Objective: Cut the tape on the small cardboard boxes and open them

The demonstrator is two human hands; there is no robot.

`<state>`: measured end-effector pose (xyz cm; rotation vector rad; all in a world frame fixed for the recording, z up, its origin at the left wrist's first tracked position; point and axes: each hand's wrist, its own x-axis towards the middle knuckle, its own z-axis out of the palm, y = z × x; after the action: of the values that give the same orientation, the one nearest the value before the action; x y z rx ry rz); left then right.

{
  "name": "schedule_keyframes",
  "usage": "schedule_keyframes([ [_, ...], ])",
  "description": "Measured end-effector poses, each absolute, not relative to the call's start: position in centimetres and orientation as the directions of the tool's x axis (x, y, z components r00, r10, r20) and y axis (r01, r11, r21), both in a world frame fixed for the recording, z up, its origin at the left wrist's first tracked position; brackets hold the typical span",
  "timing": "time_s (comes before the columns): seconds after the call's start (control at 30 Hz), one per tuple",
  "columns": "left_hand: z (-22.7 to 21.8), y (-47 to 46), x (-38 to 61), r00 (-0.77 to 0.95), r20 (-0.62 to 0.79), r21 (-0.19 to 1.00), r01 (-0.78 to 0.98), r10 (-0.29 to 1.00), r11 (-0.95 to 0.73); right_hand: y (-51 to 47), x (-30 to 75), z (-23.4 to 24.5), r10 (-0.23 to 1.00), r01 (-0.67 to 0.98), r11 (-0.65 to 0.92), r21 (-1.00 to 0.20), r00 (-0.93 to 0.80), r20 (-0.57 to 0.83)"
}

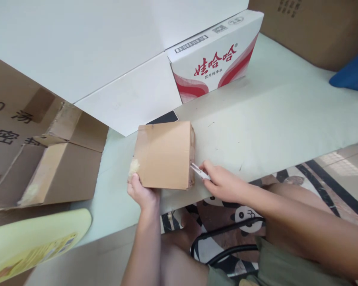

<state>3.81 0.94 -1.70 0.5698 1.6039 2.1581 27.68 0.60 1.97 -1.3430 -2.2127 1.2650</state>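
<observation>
Head view: left hand (141,192) grips a cardboard box (164,157); right hand (222,182) holds a cutter (200,171) at the box's right side.

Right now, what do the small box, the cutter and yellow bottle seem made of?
Small box: matte cardboard, by its folded brown sides.
Cutter: its pale, smooth body suggests plastic; any metal is too small to tell.
Yellow bottle: likely satin plastic, from its smooth, rounded end.

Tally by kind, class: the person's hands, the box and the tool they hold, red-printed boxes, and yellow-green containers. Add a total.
Left hand and right hand: 2 hands
Held brown box: 1
White-handled tool: 1
Red-printed white box: 1
Yellow-green container: 1
Total: 6
</observation>
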Motion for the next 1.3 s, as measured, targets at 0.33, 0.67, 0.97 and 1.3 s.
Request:
schedule_keyframes([
  [0.33, -1.2, 0.9, 3.5, -0.864, 0.054, 0.949, -0.111, 0.5, -0.294, 0.0, 27.9, 3.3, 0.752, 0.593, 0.158, -0.789, -0.59, -0.293],
  [0.67, -1.4, 1.2, 2.8, -0.886, -0.016, 0.944, -0.167, 0.464, -0.286, 3.9, 32.1, 4.4, 0.653, 0.427, -0.182, -0.886, -0.621, -0.434],
  [0.97, -1.7, 1.3, 2.4, -0.887, 0.004, 0.951, -0.14, 0.461, -0.276, 7.2, 33.3, 0.8, 0.819, 0.538, -0.179, -0.824, -0.382, -0.427],
  [1.3, -1.6, 0.1, 3.0, -0.779, 0.101, 0.971, -0.058, 0.619, -0.233, 5.0, 30.5, -0.6, 0.848, 0.496, 0.527, -0.69, -0.36, 0.389],
])
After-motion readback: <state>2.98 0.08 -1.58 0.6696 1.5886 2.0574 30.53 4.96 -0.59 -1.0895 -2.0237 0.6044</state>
